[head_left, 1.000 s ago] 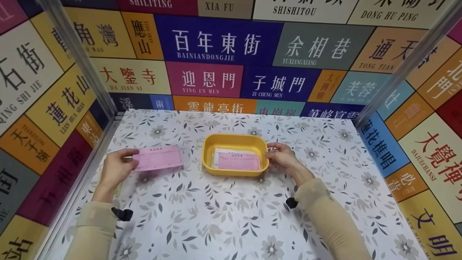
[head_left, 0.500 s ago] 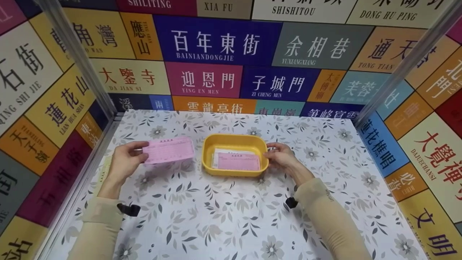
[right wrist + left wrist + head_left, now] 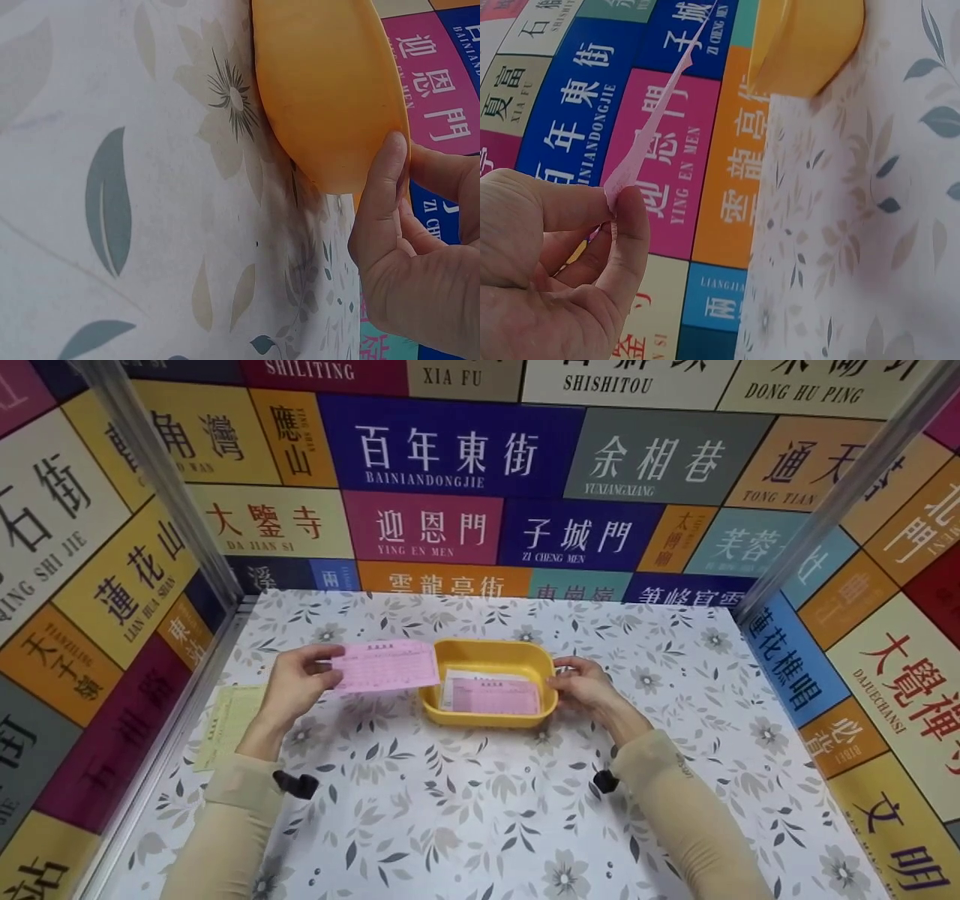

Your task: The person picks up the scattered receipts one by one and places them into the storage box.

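My left hand (image 3: 300, 682) pinches a pink printed slip (image 3: 386, 666) by its left end, between thumb and fingers. The slip is raised above the table, and its right end overlaps the left rim of a yellow basin (image 3: 491, 718). Seen edge-on in the left wrist view, the slip (image 3: 641, 146) is thin and slightly bent. My right hand (image 3: 589, 686) grips the basin's right rim, with the thumb (image 3: 390, 161) on the outer wall in the right wrist view. Inside the basin lie another pink slip (image 3: 495, 697) and a white paper (image 3: 461, 675) partly beneath it.
A yellow-green printed slip (image 3: 225, 724) lies on the table's left side, partly covered by my left forearm. The floral tablecloth (image 3: 450, 817) spreads around the basin. Walls of coloured name signs (image 3: 457, 450) enclose the back and sides, with metal posts (image 3: 817, 502) at the corners.
My left hand has carried the pink slip rightward and up to the basin's left rim, uncovering more of the yellow-green slip. My right hand and the basin have stayed in place.
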`<state>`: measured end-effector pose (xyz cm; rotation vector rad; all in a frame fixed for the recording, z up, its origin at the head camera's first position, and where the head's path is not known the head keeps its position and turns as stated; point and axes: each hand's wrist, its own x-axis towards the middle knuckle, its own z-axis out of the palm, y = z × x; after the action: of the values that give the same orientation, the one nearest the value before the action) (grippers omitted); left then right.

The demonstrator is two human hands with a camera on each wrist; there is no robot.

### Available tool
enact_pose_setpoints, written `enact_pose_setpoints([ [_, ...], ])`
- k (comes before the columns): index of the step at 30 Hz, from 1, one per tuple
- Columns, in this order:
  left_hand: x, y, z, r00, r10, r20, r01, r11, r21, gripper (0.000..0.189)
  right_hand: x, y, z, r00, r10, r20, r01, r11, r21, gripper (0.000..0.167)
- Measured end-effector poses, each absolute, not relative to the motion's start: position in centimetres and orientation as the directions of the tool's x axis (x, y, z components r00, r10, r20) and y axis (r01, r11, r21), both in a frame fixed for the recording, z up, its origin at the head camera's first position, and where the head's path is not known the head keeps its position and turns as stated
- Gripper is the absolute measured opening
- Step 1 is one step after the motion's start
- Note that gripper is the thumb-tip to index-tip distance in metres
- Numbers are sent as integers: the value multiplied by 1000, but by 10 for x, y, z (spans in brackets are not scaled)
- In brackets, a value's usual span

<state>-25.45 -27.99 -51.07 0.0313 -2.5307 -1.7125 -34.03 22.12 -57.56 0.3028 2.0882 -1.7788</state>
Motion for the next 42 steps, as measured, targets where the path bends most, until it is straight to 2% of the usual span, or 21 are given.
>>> enact_pose_setpoints([
  [11,-283,-236,-525,-999,-20,25,15,400,916,49,-339,221,-579,-904,-90,-418,405,138,-904,56],
  [20,-302,-192,-530,-997,27,-71,-52,434,899,48,-338,221,-578,-906,-79,-416,399,166,-902,56],
  [29,-308,-151,-541,-994,55,-95,-58,476,877,47,-339,221,-580,-916,-81,-392,378,146,-914,56],
  [36,-309,-122,-545,-985,36,-167,-130,478,869,55,-339,221,-580,-913,-85,-399,385,138,-912,57],
  [42,-312,-108,-549,-991,81,-103,-35,594,804,60,-339,220,-580,-914,-73,-400,387,144,-911,57],
])
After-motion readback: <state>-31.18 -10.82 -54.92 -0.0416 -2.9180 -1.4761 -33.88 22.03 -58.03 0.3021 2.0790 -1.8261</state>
